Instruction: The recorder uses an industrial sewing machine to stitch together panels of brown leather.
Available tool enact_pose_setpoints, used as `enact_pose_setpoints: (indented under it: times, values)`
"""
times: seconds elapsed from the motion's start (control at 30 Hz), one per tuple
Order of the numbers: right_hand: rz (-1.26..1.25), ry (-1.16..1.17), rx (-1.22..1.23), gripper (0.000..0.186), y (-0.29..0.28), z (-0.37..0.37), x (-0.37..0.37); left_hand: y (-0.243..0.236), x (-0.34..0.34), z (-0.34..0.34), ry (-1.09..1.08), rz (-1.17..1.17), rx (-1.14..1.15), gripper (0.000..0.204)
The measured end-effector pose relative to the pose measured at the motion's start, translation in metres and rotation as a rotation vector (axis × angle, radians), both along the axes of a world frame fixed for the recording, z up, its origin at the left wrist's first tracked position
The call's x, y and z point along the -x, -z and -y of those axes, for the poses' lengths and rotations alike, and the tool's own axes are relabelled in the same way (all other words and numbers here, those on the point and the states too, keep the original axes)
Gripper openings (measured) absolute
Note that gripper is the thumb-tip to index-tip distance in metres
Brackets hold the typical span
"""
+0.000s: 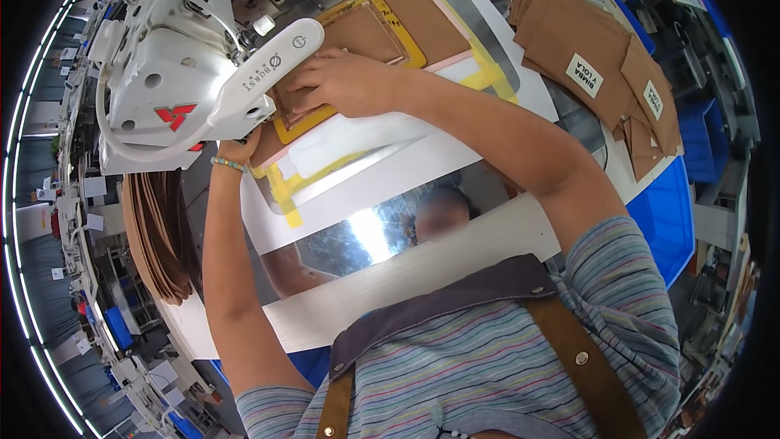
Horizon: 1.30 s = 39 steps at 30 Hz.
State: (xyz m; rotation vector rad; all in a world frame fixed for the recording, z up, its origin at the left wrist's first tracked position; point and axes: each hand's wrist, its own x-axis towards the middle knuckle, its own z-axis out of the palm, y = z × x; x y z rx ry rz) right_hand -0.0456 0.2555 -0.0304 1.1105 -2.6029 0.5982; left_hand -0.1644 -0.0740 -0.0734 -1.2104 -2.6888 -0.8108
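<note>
Nearest me: striped shirt (487, 366) and brown apron straps, both forearms reaching up over the white bench (455, 244). Left hand (240, 149) sits at the lower edge of the yellow-framed template (305, 122), mostly tucked under the white sewing machine head (187, 73); I can't tell if it's spread or pinching. Right hand (345, 81) lies flat, fingers pressed down on the brown leather piece (357, 32) seated in the template, right beside the machine.

Progress, my guess: piece is loaded and being held or aligned; no finished stitch line visible, so sewing looks undone. A stack of brown cut pieces (593, 57) with white labels waits far right; more brown pieces (158, 228) hang off the left.

Hidden: needle area and left fingers behind the machine head. Far rim warps badly.
</note>
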Motion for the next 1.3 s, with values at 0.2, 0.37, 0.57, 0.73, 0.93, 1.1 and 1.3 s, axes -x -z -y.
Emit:
enact_pose_setpoints:
  times: [0.2,0.37,0.57,0.73,0.93,1.1,1.3]
  values:
    - [0.02,0.027,-0.018,0.045,0.0,0.001,0.006,0.027,0.018,0.019,-0.001,-0.149,0.123,0.05]
    - [-0.028,-0.006,-0.013,0.042,0.0,0.001,0.013,0.029,0.023,0.006,-0.06,-0.196,0.291,0.05]
    - [0.026,0.001,-0.051,0.041,0.0,0.007,0.014,0.024,0.019,0.008,-0.012,-0.219,0.2,0.045]
    - [-0.013,0.029,-0.053,0.04,-0.005,0.009,0.006,0.021,0.016,-0.001,-0.008,-0.267,0.192,0.043]
    - [0.121,0.041,-0.106,0.035,-0.015,0.01,0.009,0.015,0.009,-0.001,-0.056,-0.169,0.121,0.041]
    - [-0.129,0.121,-0.163,0.03,-0.007,0.011,0.024,0.01,-0.006,-0.004,-0.095,0.03,-0.052,0.039]
    - [0.043,0.086,-0.107,0.034,-0.012,0.011,0.018,-0.006,-0.037,-0.009,-0.261,0.148,-0.202,0.038]
